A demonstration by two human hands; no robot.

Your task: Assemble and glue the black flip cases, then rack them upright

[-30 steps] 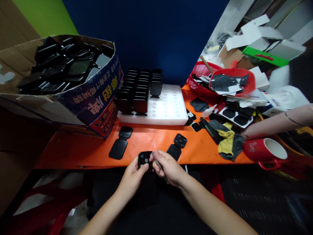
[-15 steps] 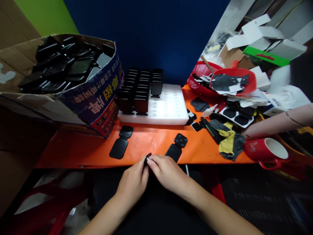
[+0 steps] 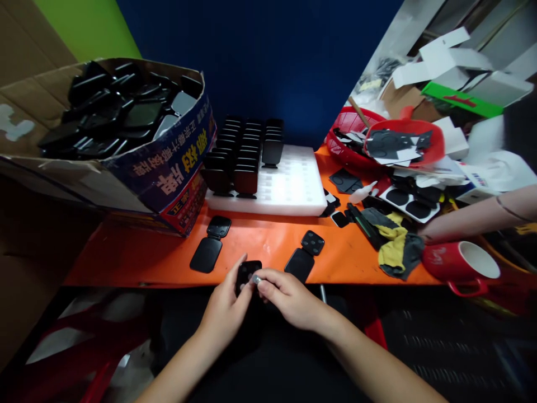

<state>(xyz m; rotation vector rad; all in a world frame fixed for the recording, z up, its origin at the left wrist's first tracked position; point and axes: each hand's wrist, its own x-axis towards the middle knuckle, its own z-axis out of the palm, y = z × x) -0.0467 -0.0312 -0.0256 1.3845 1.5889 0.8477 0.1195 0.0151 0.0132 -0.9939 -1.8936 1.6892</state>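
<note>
Tabletop (image 3: pixel 260 238): orange, stretching in front of you under most of the things.
Cardboard box (image 3: pixel 168 168): on your left, heaped with glossy black pieces (image 3: pixel 138 115).
White foam block (image 3: pixel 296 184): right of the box, with black panels (image 3: pixel 245 176) standing upright in rows on its left and rear parts.
Red mug (image 3: pixel 442 263): tilted at your far right, next to a yellow-and-grey cloth (image 3: pixel 394 252).
Left grip (image 3: pixel 226 302): pinching the held black piece, your thumb along its near side.
Right grip (image 3: pixel 289 296): thumb and forefinger pressed around the small metal piece.
Two-part black pieces: one lies left of your hands (image 3: pixel 206 254), the other right (image 3: pixel 300 264).
Held black piece (image 3: pixel 246 270): tilted between your hands at the tabletop's near edge; its lower part is hidden.
Small metal piece (image 3: pixel 257 279): silvery end showing, right by the held piece; you can't tell whether they touch.
</note>
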